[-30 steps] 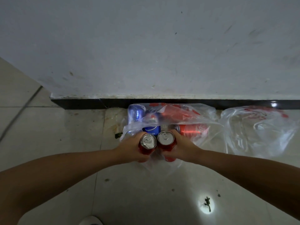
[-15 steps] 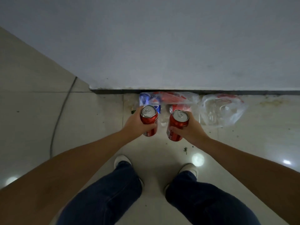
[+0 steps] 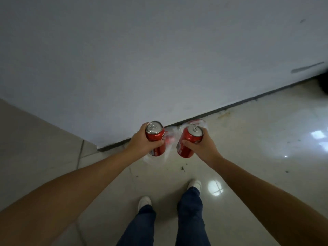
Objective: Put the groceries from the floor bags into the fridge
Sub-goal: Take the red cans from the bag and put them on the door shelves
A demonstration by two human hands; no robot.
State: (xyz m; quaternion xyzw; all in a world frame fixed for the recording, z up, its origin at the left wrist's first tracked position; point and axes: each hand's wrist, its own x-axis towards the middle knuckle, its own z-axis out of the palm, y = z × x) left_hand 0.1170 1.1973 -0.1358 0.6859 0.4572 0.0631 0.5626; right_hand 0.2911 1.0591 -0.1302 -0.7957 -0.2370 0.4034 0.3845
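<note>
Cans: your left hand [image 3: 142,143] wraps one red can [image 3: 156,140], your right hand [image 3: 200,148] the other can [image 3: 190,142] (rigid, smooth, probably full); hold mid-body, fingers curled round

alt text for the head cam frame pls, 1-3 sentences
A person standing on a pale tiled floor holds one red soda can in each hand: the left hand grips the left can, the right hand grips the right can. Behind the cans, a clear plastic bag lies at the foot of a grey wall. Below are blue trousers and white shoes.
</note>
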